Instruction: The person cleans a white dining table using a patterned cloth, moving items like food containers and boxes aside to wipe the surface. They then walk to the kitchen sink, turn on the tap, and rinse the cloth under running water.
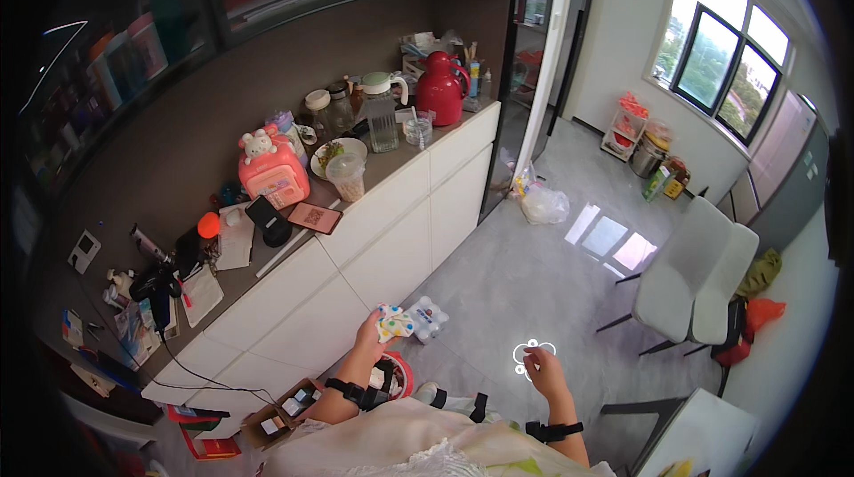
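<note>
My left hand (369,333) is closed around a folded white cloth with coloured dots (395,322), held in front of the sideboard's drawers. Just right of the cloth, lower down, lies a plastic-wrapped pack of bottles or cans (428,319) on the floor. My right hand (545,366) is held out over the grey floor with curled fingers and no object visible in it. Black straps circle both forearms. Below my left hand is a red-rimmed bin or bucket (404,370) with things in it, partly hidden by my arm.
On the sideboard stand a red thermos jug (441,90), a glass pitcher (383,123), a pink toy case (275,173) and a phone (315,217). An open cardboard box (257,425) sits below, near hanging cables. Grey chairs (680,270) stand right; a plastic bag (544,203) lies by the doorway.
</note>
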Demonstrator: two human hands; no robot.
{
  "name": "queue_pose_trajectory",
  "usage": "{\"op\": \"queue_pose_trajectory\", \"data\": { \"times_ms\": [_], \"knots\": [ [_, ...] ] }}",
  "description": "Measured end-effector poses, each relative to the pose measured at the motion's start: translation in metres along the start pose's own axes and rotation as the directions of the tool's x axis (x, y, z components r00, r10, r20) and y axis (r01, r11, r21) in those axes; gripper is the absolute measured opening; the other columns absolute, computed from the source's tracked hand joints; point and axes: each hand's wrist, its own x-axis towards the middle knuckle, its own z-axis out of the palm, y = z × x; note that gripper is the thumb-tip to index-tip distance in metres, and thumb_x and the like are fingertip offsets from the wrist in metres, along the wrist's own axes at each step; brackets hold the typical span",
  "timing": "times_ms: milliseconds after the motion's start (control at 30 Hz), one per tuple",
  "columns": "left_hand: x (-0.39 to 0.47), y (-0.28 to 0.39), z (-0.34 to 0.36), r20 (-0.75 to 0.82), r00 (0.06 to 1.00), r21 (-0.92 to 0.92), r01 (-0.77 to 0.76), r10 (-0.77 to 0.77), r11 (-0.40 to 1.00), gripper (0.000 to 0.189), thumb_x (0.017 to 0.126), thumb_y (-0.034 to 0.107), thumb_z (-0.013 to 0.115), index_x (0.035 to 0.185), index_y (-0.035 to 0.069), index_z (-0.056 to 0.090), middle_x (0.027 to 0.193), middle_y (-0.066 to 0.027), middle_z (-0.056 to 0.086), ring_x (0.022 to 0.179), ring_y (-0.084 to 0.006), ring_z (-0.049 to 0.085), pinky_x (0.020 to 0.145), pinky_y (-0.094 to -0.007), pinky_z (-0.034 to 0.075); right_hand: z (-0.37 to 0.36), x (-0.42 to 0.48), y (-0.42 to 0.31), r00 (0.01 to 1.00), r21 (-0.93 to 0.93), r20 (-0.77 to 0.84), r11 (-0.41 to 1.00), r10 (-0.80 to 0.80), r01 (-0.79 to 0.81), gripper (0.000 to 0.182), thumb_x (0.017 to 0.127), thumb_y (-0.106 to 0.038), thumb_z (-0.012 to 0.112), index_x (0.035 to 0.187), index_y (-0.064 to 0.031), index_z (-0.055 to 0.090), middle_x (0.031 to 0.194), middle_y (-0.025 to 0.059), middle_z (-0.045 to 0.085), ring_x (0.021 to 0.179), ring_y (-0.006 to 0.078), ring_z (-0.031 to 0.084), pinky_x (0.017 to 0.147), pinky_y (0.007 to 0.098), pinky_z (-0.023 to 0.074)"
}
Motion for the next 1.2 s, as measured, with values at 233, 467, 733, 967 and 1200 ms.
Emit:
{"op": "queue_pose_trajectory", "data": {
  "times_ms": [233,467,733,967,1200],
  "knots": [
    [0.047,0.025,0.034,-0.105,0.994,0.024,0.012,-0.009,1.000,0.040,0.094,0.037,0.052,0.128,0.016,0.053,0.122,-0.0082,0.062,0.110,-0.0284,0.061,0.088,-0.0517,0.049,-0.009,0.068,0.052,0.992,0.004,0.065,0.994,0.108,-0.109,0.017,0.087,-0.006,0.063,0.102,0.0016,0.064,0.080,0.0137,0.069,0.074,0.0193,0.067,0.066,0.0298,0.0516],
    [0.052,0.032,0.055,-0.327,0.941,-0.162,-0.147,0.088,0.976,0.042,0.092,0.039,0.057,0.126,0.014,0.053,0.121,-0.0099,0.063,0.110,-0.0316,0.061,0.087,-0.0521,0.050,-0.040,0.203,0.081,0.985,-0.105,0.172,0.993,-0.032,0.050,0.018,0.084,-0.013,0.065,0.100,-0.0046,0.064,0.076,0.0133,0.065,0.073,0.0309,0.063,0.067,0.0394,0.0499],
    [0.018,0.000,0.052,-0.490,0.861,-0.261,-0.294,0.136,0.920,0.042,0.089,0.035,0.058,0.125,0.014,0.055,0.119,-0.0079,0.063,0.108,-0.0297,0.062,0.087,-0.0503,0.050,0.018,0.340,0.023,0.870,0.053,0.390,0.950,-0.302,0.307,0.020,0.085,-0.011,0.065,0.102,-0.0010,0.064,0.084,0.0161,0.066,0.077,0.0311,0.064,0.070,0.0370,0.0518],
    [-0.039,-0.033,-0.004,-0.622,0.761,-0.356,-0.486,0.186,0.798,0.038,0.091,0.037,0.055,0.125,0.019,0.054,0.120,-0.0050,0.061,0.111,-0.0282,0.059,0.089,-0.0515,0.048,0.127,0.357,-0.114,0.533,0.320,0.486,0.709,-0.693,0.629,0.026,0.084,-0.016,0.064,0.105,-0.0003,0.063,0.101,0.0191,0.062,0.093,0.0361,0.061,0.082,0.0431,0.0504],
    [-0.068,-0.028,-0.024,-0.710,0.676,-0.311,-0.555,0.200,0.772,0.040,0.094,0.040,0.051,0.127,0.018,0.053,0.122,-0.0053,0.060,0.113,-0.0277,0.058,0.088,-0.0525,0.049,0.208,0.345,-0.242,0.512,0.250,0.313,0.589,-0.800,0.768,0.048,0.081,-0.025,0.069,0.117,0.0020,0.054,0.113,0.0207,0.054,0.102,0.0378,0.056,0.083,0.0430,0.0500]
  ]
}}
